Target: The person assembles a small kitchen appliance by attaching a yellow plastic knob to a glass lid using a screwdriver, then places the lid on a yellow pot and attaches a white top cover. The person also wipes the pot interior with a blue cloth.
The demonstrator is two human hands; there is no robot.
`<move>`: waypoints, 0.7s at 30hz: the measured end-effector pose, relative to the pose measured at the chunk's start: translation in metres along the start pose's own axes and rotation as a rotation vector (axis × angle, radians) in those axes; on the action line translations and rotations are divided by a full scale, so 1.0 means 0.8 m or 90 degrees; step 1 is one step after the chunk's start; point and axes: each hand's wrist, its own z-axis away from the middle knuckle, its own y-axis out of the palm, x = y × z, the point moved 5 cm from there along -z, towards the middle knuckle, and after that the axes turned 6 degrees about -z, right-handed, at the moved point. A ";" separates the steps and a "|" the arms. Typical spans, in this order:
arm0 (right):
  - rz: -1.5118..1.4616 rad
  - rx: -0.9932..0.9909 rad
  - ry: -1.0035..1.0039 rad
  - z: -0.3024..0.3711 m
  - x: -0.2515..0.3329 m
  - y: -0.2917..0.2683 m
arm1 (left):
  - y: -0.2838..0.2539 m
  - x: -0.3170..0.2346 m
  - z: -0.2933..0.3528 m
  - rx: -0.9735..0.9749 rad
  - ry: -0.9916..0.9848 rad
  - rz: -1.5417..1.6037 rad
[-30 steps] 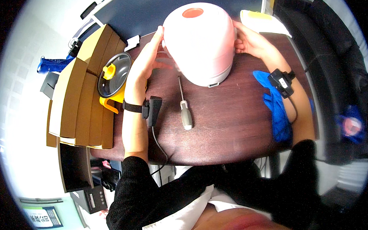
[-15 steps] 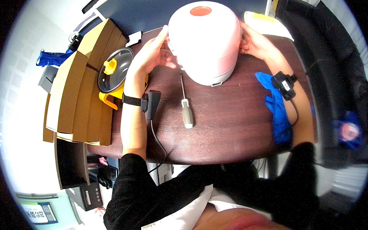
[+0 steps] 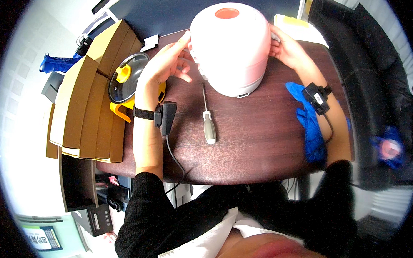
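A rounded white-and-pink appliance (image 3: pixel 232 52) with a coral oval on its top stands upright at the far middle of the table. My left hand (image 3: pixel 170 59) is against its left side, the foremost finger touching the shell and other fingers curled loosely apart. At the right side my right hand (image 3: pixel 284 47) grips its edge, with a small pale piece showing between the fingers; some fingertips are hidden behind the shell. Nearer to me, a screwdriver (image 3: pixel 209 127) with a grey-and-white handle lies on the table, its tip toward the appliance.
Brown cardboard boxes (image 3: pixel 91 111) line the left edge. Beside them sits a yellow pot with a dark glass lid (image 3: pixel 128 87). A blue cloth (image 3: pixel 311 128) lies under my right forearm. The dark wooden table (image 3: pixel 256 149) ends near my body; a blue partition (image 3: pixel 160 13) rises behind.
My left hand's lower fingers have spread and shifted slightly left and down, off the appliance's side. The right hand shows a pale piece at its fingers. Appliance and screwdriver look unmoved.
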 end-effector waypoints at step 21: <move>0.019 -0.024 -0.045 0.001 0.001 0.000 | 0.004 0.012 -0.012 -0.044 0.017 0.021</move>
